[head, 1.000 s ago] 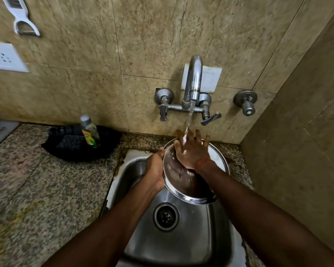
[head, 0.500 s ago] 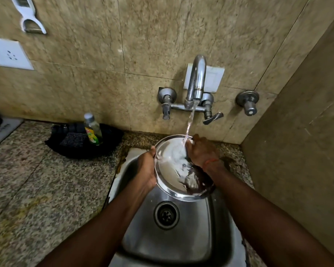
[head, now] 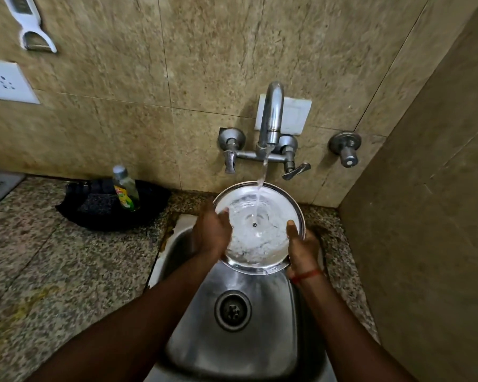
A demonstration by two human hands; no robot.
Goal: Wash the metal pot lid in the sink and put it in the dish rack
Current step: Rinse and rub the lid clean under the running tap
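The round metal pot lid (head: 260, 238) is held over the steel sink (head: 260, 340), its hollow side up and nearly level. Water from the wall tap (head: 271, 119) falls onto its middle and spreads across it. My left hand (head: 211, 234) grips the lid's left rim. My right hand (head: 301, 249) grips the right rim, thumb on the inside; a red thread circles that wrist. No dish rack is in view.
A small bottle of green dish liquid (head: 125, 188) stands in a black tray (head: 108, 208) on the granite counter, left of the sink. The drain (head: 232, 310) lies below the lid. A side wall closes in on the right. A white peeler (head: 29, 23) hangs on the wall.
My right hand has left the lid's inner surface, where it was rubbing, and taken the right rim. The lid has tipped from tilted toward me to nearly level under the stream.
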